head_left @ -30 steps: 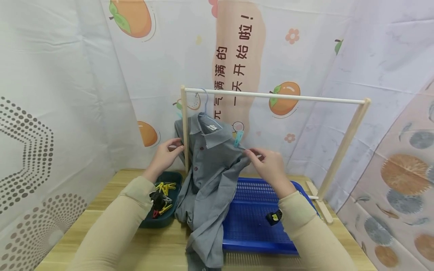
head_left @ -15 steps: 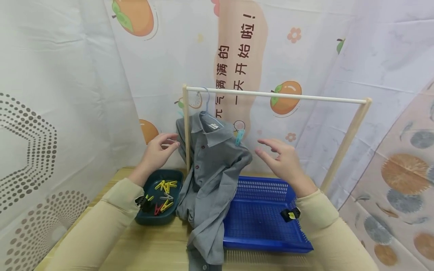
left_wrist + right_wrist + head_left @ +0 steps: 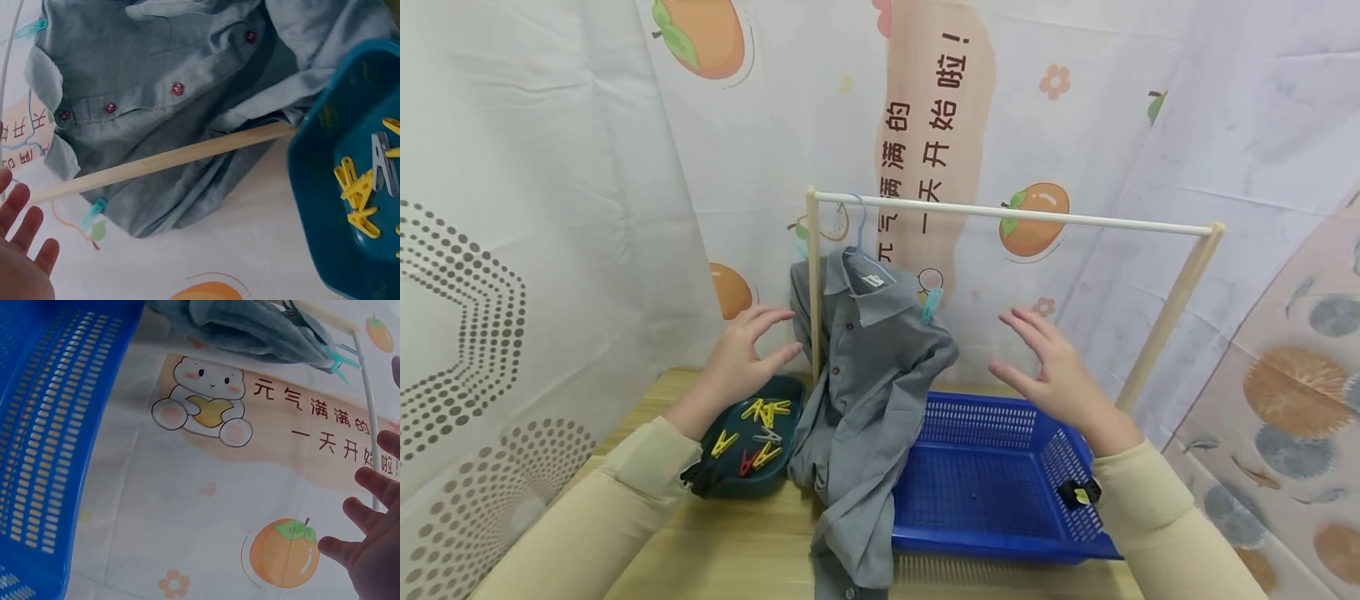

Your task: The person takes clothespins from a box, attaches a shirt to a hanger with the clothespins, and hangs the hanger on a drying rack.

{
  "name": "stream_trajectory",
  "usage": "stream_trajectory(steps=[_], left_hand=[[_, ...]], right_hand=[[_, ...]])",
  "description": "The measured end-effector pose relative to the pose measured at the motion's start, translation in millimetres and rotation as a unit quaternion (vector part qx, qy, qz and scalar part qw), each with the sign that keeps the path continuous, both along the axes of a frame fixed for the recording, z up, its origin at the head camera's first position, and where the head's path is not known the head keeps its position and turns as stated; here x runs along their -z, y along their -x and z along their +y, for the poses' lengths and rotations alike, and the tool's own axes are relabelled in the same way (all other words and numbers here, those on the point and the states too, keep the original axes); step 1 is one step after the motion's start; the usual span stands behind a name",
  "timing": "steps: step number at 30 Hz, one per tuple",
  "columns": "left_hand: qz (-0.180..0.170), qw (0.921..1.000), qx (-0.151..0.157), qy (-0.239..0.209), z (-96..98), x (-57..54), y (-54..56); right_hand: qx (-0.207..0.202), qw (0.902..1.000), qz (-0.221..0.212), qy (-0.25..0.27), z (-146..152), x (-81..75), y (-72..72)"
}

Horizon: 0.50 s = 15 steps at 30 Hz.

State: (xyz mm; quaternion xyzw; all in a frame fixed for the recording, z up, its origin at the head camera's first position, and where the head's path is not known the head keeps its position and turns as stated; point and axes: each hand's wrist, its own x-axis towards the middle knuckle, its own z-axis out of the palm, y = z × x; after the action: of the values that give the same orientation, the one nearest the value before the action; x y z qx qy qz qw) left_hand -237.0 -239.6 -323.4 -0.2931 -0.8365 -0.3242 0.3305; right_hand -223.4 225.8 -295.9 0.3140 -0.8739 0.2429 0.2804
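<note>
A grey-blue button-up shirt [image 3: 880, 358] hangs on a light blue hanger [image 3: 861, 225] from the rack's white rail [image 3: 1000, 212]. Teal clothespins grip its shoulders: one clothespin [image 3: 931, 306] on the right, another clothespin [image 3: 94, 212] on the left. My left hand [image 3: 737, 358] is held apart from the shirt, left of the wooden post [image 3: 815, 292], fingers spread and holding nothing. On the other side my right hand [image 3: 1052, 375] is in the air above the blue basket, its fingers also spread and nothing in them. The shirt's lower part trails down over the table.
A dark green bin [image 3: 730, 479] with several yellow, red and grey clothespins [image 3: 767, 412] stands left of the shirt. The blue plastic basket [image 3: 977, 542] sits to its right. The rack's right post [image 3: 1172, 317] rises behind my right hand. Printed curtains surround the wooden table [image 3: 700, 550].
My right hand has let go of the shirt's right shoulder and moved away to the right. My left hand has drawn back to the left and its fingers have spread. The shirt stays hanging.
</note>
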Motion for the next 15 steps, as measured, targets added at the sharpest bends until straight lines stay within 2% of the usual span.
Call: stream_trajectory(steps=[8,11,15], left_hand=[[0.034,0.9978,-0.029,0.050,-10.1,12.1,-0.6],[0.048,0.9951,-0.036,0.078,-16.5,18.8,0.4],[0.043,0.9898,-0.060,0.122,-25.0,26.2,1.1]], right_hand=[[0.005,0.9984,0.001,-0.056,21,12.4,-3.8],[0.028,0.9956,-0.022,-0.087,29,17.1,-4.9],[0.064,0.9879,-0.062,-0.127,42,24.1,-6.1]])
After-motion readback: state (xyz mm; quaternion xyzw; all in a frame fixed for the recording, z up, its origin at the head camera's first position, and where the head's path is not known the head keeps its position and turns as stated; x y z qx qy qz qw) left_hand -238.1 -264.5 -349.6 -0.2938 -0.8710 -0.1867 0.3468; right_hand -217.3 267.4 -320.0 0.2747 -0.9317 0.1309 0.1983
